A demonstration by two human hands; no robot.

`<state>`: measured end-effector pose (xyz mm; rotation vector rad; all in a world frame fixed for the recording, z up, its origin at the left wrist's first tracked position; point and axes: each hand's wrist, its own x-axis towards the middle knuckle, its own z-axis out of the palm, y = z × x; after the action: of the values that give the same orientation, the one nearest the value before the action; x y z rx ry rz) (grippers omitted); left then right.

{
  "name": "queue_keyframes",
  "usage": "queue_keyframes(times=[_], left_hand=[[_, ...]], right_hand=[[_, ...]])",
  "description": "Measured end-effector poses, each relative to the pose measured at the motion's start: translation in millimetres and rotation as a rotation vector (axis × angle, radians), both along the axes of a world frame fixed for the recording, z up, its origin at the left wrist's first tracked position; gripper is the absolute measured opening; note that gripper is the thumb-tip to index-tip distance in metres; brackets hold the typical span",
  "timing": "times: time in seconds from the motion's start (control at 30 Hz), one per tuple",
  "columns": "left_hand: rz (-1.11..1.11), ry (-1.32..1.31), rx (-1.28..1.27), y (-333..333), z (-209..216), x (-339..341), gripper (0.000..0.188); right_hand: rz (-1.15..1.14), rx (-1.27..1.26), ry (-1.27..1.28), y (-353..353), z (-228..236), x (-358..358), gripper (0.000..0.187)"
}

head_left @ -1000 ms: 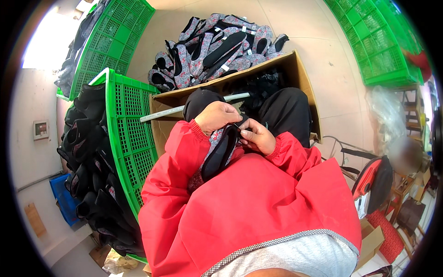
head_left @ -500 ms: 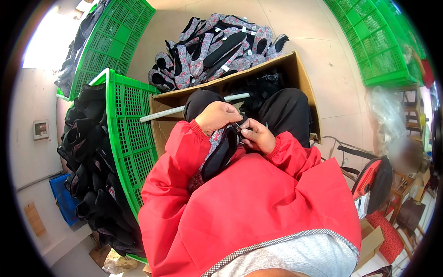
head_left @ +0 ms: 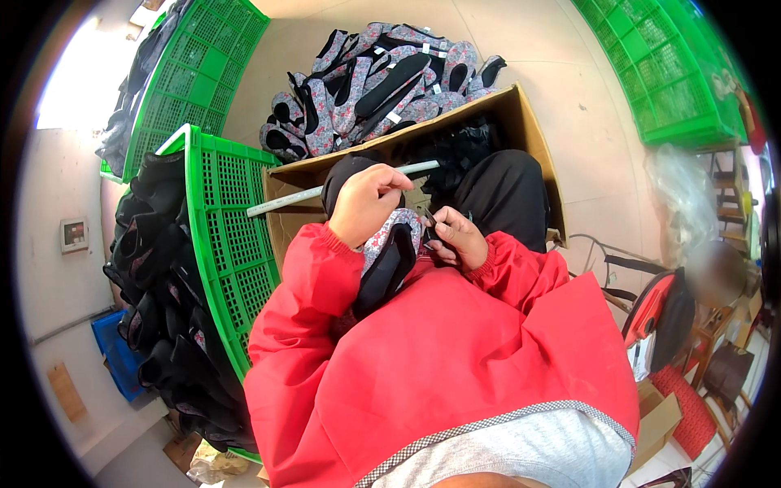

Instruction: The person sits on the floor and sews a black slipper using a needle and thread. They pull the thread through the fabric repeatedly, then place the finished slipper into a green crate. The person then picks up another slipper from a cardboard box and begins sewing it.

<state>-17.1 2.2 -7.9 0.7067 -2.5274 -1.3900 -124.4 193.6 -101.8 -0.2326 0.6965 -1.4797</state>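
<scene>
A grey floral slipper [head_left: 395, 227] with a black sole lies against my lap, its upper end between my hands. My left hand [head_left: 364, 203] is above its left side, thumb and fingers pinched together. Whatever it pinches, perhaps a thread, is too small to make out. Close by on the right, my right hand [head_left: 457, 237] is closed around small, dark, pointed thread snips [head_left: 429, 217], whose tips reach toward the slipper's edge. My right fingers hide most of the snips, and the slipper's lower end is partly covered by my red sleeve.
An open cardboard box [head_left: 533, 134] stands around my knees, a pale bar [head_left: 297, 199] lying across it. Beyond it is a heap of floral slippers [head_left: 382, 85]. Green crates [head_left: 232, 244] with black slippers [head_left: 167, 325] stand left; another green crate [head_left: 659, 73] is far right.
My left hand has lifted away from the slipper's end, up and to the left. My right hand stays near its place, with the snips' tips now showing more plainly.
</scene>
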Motion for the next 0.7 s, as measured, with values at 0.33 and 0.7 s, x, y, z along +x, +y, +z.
queue_keyframes(times=[0.33,0.7], left_hand=[[-0.357,0.151,-0.36,25,17,28,0.029],[-0.027,0.184,-0.355,41,5,33,0.026]], right_hand=[[0.033,-0.033,0.037,0,0,-1,0.026],[0.029,-0.227,0.264,6,7,10,0.022]])
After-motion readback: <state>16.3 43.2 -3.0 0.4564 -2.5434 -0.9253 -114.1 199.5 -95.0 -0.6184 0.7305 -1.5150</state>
